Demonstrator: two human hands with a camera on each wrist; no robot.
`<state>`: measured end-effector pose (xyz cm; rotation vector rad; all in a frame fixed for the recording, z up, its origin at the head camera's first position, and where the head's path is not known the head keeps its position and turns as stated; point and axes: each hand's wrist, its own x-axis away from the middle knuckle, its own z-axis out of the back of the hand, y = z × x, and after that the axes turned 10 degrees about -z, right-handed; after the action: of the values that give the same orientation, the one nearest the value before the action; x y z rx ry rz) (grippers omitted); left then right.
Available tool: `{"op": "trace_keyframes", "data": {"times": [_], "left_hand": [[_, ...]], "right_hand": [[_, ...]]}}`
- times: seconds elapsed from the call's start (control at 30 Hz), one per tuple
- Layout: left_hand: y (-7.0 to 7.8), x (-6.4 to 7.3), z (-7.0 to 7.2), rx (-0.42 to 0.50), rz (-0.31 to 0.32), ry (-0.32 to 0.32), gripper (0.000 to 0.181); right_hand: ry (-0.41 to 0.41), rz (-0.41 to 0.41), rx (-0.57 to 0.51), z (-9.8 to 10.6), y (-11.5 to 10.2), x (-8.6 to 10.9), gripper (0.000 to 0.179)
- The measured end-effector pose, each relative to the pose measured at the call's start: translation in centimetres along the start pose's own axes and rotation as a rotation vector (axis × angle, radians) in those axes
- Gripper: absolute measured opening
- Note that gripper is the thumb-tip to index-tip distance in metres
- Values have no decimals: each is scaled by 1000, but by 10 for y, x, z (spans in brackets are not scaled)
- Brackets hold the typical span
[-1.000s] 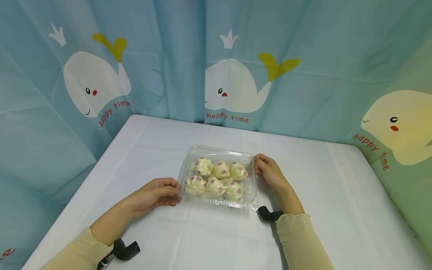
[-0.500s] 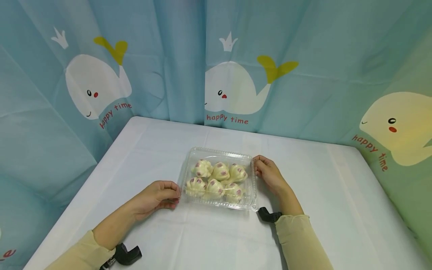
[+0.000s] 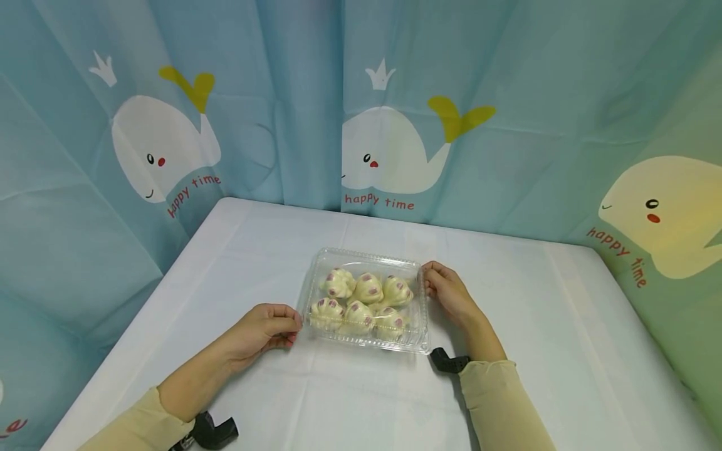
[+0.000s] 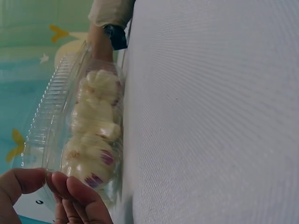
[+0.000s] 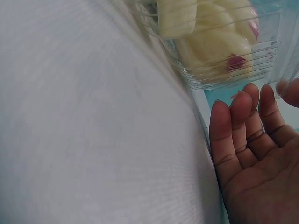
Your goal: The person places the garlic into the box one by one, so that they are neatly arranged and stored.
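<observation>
A clear plastic clamshell box lies flat on the white table, its lid down. Through the plastic show several pale yellow, lobed pieces with purple patches, in two rows; their kind is unclear. The left hand pinches the box's left rim between thumb and index finger, the other fingers loosely bent below, as the left wrist view shows. At the opposite side, the right hand holds the right rim by thumb and index finger. In the right wrist view its remaining fingers stand beside the box's ribbed wall.
The white-covered table extends around the box on all sides. Blue-green curtains with printed whales stand behind it and along both sides. A black wrist camera sits at the left wrist, another camera at the right.
The left hand's fingers have drawn together at the box's left rim. The right hand and the box stay in place; the head view has tilted slightly.
</observation>
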<state>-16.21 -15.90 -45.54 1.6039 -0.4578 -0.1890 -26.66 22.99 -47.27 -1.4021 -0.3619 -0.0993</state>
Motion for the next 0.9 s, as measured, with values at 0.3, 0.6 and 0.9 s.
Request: {"op": "trace_keyframes", "data": {"times": [0.3,0.6,0.9], "left_hand": [[2,2,-2,-2,8,21,9],[4,2,-2,-3,14,28,12],[4,2,1,-12,9,-7,15]], "right_hand": [[-5,7,-3,0,0,-1,10],[2,1,2,0,0,0,11],[-10,-9,12,3,1,0,11]]}}
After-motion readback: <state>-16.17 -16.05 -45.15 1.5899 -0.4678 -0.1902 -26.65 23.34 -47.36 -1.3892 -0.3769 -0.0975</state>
